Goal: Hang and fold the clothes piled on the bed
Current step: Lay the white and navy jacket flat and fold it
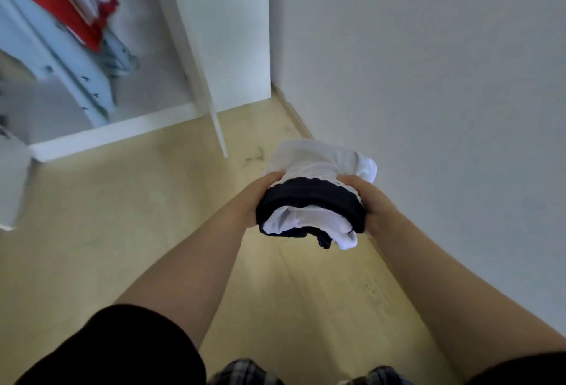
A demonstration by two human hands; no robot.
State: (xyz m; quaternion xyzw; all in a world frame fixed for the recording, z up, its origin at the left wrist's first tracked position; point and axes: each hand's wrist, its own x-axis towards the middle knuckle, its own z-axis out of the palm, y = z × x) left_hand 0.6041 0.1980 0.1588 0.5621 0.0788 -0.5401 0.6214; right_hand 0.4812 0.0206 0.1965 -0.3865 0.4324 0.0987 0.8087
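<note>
Seen from my head, I hold a folded bundle of white and dark-navy clothes [309, 197] out in front of me, above the wooden floor [122, 231]. My left hand [260, 197] grips its left side and my right hand [372, 205] its right, fingers curled over the cloth. The bundle's longer side runs away from me. The open white wardrobe [220, 32] stands ahead to my left (a red garment [61, 1] and a pale blue one [76, 63] hang inside), so my left hand is nearer. I judge the bundle must swing left.
</note>
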